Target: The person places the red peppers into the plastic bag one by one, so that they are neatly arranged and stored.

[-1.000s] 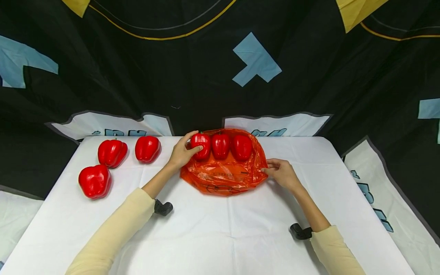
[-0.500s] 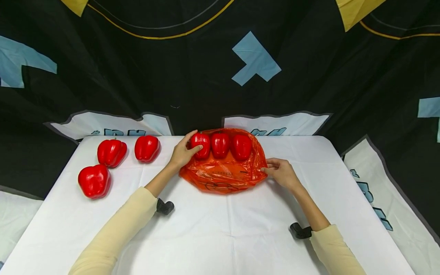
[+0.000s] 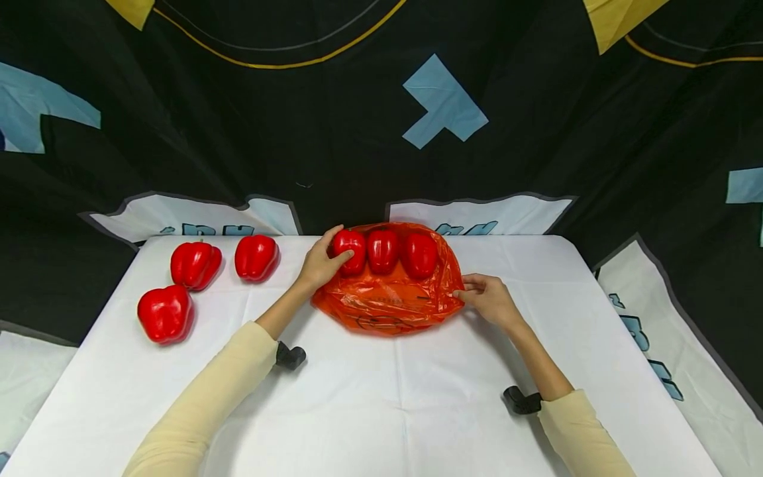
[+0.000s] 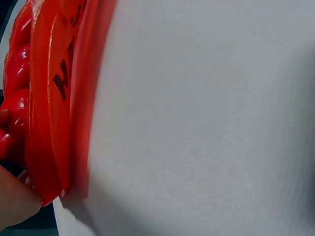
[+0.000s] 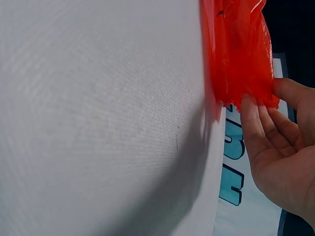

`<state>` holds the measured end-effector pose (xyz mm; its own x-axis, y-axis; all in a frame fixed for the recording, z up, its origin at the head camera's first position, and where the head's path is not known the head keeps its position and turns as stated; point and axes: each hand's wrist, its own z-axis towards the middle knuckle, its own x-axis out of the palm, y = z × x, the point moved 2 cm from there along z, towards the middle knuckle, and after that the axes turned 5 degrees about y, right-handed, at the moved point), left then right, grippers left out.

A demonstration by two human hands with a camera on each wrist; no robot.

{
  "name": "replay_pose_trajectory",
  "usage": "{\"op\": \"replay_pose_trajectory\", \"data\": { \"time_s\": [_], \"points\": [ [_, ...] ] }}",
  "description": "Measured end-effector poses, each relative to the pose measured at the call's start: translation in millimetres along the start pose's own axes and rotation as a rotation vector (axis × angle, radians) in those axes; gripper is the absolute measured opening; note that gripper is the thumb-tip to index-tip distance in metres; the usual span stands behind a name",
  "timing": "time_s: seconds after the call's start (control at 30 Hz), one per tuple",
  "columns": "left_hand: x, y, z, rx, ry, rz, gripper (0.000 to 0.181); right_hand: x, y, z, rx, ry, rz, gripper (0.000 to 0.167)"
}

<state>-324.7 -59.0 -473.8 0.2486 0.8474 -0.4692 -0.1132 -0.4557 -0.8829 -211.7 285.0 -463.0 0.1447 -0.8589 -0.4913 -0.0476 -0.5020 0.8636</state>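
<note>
An orange-red plastic bag (image 3: 387,308) lies spread on the white table, with three red bell peppers in a row at its far side. My left hand (image 3: 318,265) grips the leftmost bell pepper (image 3: 353,248) between thumb and fingers, at the bag's left edge. Beside it sit the middle bell pepper (image 3: 383,252) and the right bell pepper (image 3: 420,256). My right hand (image 3: 489,299) pinches the bag's right edge between thumb and fingers. In the right wrist view, the bag's crumpled rim (image 5: 246,93) is between the thumb and fingertips.
Three more bell peppers stand at the left of the table: a near one (image 3: 166,315), one behind it (image 3: 195,265) and one nearer the bag (image 3: 256,258). The white tablecloth (image 3: 393,411) covers the table up to a dark printed curtain (image 3: 334,152) at the back.
The left forearm has shifted slightly to the right, while the left hand keeps its grip on the bell pepper. The bag's near edge has drawn back slightly. The right hand stays in place.
</note>
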Motion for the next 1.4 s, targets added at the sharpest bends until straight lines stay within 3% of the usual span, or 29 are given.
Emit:
{"op": "replay_pose_trajectory", "data": {
  "time_s": [0.67, 0.87, 1.13, 1.4],
  "points": [
    [2.3, -4.2, -2.9, 0.043, -0.047, 0.145, 0.07, 1, -1, 2.0, 0.027, -0.013, -0.028, 0.038],
    [0.5, -7.5, -5.7, 0.032, -0.045, 0.143, 0.073, 1, 0, 2.1, 0.021, -0.008, -0.024, 0.038],
    [-4.2, -15.8, -20.3, 0.063, -0.047, 0.12, 0.072, 1, 0, 0.7, 0.011, -0.015, -0.002, 0.037],
    [-23.8, -20.6, -44.6, 0.116, -0.063, 0.051, 0.069, 3, 0, 2.9, -0.001, -0.009, 0.004, 0.037]
  ]
}}
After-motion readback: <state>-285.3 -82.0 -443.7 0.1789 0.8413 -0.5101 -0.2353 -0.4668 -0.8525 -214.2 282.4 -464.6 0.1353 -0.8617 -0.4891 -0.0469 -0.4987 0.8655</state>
